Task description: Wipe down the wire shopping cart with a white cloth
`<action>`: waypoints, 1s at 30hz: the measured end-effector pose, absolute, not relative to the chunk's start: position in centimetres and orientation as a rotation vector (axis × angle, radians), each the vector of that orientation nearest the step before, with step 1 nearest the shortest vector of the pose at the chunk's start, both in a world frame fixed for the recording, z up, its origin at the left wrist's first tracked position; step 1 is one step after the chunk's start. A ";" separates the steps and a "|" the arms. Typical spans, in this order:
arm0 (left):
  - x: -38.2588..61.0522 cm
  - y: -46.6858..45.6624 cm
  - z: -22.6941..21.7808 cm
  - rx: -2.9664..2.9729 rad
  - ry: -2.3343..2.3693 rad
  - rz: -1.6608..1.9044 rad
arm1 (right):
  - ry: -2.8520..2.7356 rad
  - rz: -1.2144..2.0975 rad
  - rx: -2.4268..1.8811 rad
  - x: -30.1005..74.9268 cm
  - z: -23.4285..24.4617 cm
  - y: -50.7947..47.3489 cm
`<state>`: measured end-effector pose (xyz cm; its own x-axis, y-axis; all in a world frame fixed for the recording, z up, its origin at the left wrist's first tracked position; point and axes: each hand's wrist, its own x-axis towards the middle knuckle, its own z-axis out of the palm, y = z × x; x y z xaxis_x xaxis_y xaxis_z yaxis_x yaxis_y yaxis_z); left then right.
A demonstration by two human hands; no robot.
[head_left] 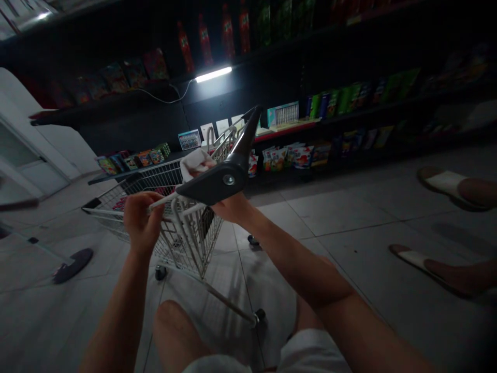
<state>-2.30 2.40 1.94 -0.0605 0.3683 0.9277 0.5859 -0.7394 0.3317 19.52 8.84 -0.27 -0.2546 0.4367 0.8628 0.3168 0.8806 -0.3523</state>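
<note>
A wire shopping cart (194,243) stands tilted in view in front of me, its dark plastic handle (212,184) nearest. My left hand (142,215) is closed around the top metal rail of the cart, left of the handle's end bracket. Behind that bracket reaches my right hand (229,206), partly hidden by it. Its fingers show beyond the bracket, pressed on a white cloth (192,161) that lies against the cart's upper frame. Something pink lies in the basket, too dim to name.
Dark shelves (240,93) with bottles, cans and packets run behind the cart, under a lit tube lamp (213,74). A person's sandalled feet (442,269) are at the right. A round-based post (73,264) stands at the left on the tiled floor (310,217).
</note>
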 end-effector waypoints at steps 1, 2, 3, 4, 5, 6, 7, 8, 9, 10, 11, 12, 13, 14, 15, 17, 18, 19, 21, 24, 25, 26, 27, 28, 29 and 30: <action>-1.8 2.1 1.5 -1.827 -0.870 -1.917 | -1.855 0.090 -0.553 19.0 -1.3 7.8; -1.3 1.7 1.1 -1.685 -0.738 -1.885 | -1.847 0.064 -0.543 18.4 -2.4 7.0; -0.6 1.1 0.6 -1.626 -0.680 -1.827 | -1.837 0.055 -0.540 17.6 -3.7 6.4; 0.0 0.5 0.1 -1.658 -0.732 -1.741 | -1.831 0.066 -0.550 16.7 -5.2 6.2; 0.7 -0.1 -0.4 -1.734 -0.852 -1.642 | -1.832 0.092 -0.575 15.6 -6.8 6.2; 1.3 -0.5 -0.8 -1.807 -0.996 -1.554 | -1.847 0.132 -0.614 14.5 -8.6 6.3; 1.9 -0.8 -1.2 -1.872 -1.139 -1.510 | -1.871 0.180 -0.662 13.5 -10.6 6.6; 2.3 -0.9 -1.5 -1.910 -1.264 -1.496 | -1.902 0.233 -0.717 12.6 -12.5 6.9; 2.5 -0.9 -1.7 -1.924 -1.361 -1.515 | -1.935 0.289 -0.775 11.9 -14.5 7.2; 2.6 -0.6 -1.8 -1.926 -1.422 -1.553 | -1.973 0.343 -0.840 11.4 -16.4 7.3; 2.6 -0.3 -1.7 -1.920 -1.447 -1.591 | -2.012 0.390 -0.909 11.3 -18.1 7.3; 2.4 0.2 -1.7 -1.915 -1.439 -1.622 | -2.062 0.429 -0.972 11.4 -19.6 7.3; 2.2 0.6 -1.5 -1.922 -1.417 -1.641 | -2.121 0.456 -1.029 11.7 -20.9 7.1; 1.9 1.1 -1.4 -1.937 -1.395 -1.655 | -2.187 0.473 -1.070 12.2 -21.9 7.0; 1.7 1.4 -1.2 -1.956 -1.380 -1.668 | -2.253 0.487 -1.084 12.6 -22.6 6.8; 1.3 2.0 -1.0 -1.989 -1.374 -1.703 | -2.318 0.509 -1.044 13.5 -22.9 6.6; 1.2 2.2 -1.0 -1.993 -1.376 -1.721 | -2.291 0.512 -1.013 13.7 -22.5 6.5; 1.1 2.3 -1.0 -1.986 -1.373 -1.736 | -2.225 0.504 -0.982 13.8 -21.8 6.5; 1.1 2.4 -1.1 -1.959 -1.372 -1.737 | -2.028 0.442 -0.904 13.7 -19.1 6.5; 0.8 2.6 -1.2 -1.940 -1.417 -1.717 | -1.808 0.315 -0.732 13.0 -13.8 6.8; 0.7 2.7 -1.3 -1.947 -1.428 -1.720 | -1.785 0.289 -0.678 12.6 -12.3 7.0; 0.6 2.7 -1.3 -1.957 -1.425 -1.733 | -1.778 0.278 -0.643 12.3 -11.2 7.4; 0.5 2.8 -1.3 -1.966 -1.409 -1.758 | -1.783 0.282 -0.636 11.8 -10.7 7.7; 0.5 2.9 -1.3 -1.974 -1.387 -1.789 | -1.798 0.299 -0.654 11.4 -10.8 8.2; 0.4 2.9 -1.3 -1.975 -1.371 -1.820 | -1.824 0.327 -0.693 10.9 -11.6 8.5; 0.4 2.9 -1.3 -1.974 -1.365 -1.838 | -1.863 0.363 -0.755 10.4 -12.9 8.8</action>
<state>0.38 2.92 -1.27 -0.1431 0.5157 0.8448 0.6599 -0.5864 0.4698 10.43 8.79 -12.86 -0.2561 0.6488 0.7166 0.3325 0.7552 -0.5649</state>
